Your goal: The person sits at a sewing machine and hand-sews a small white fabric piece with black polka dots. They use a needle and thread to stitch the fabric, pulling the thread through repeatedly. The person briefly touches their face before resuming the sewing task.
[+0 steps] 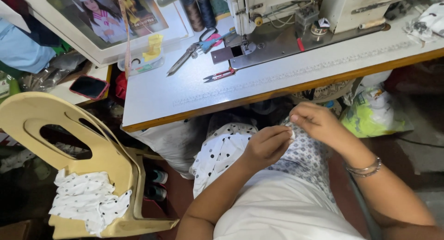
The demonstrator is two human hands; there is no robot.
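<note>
Now both hands, left hand (267,145) and right hand (317,122), pinch a small white piece (291,133) over the dotted fabric (222,150), which may slip if the fingertips loosen.

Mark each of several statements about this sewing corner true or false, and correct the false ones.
1. Both hands pinch white dotted fabric over the lap. True: the left hand and the right hand meet on the dotted fabric.
2. The scissors are in the right hand. False: the scissors lie on the sewing table.
3. The red thread snips lie on the table beside the sewing machine. True: the thread snips are by the sewing machine.
4. The yellow plastic chair has nothing on it. False: the plastic chair carries more dotted cloth.
5. The phone sits on the lap. False: the phone lies left of the table.
</note>
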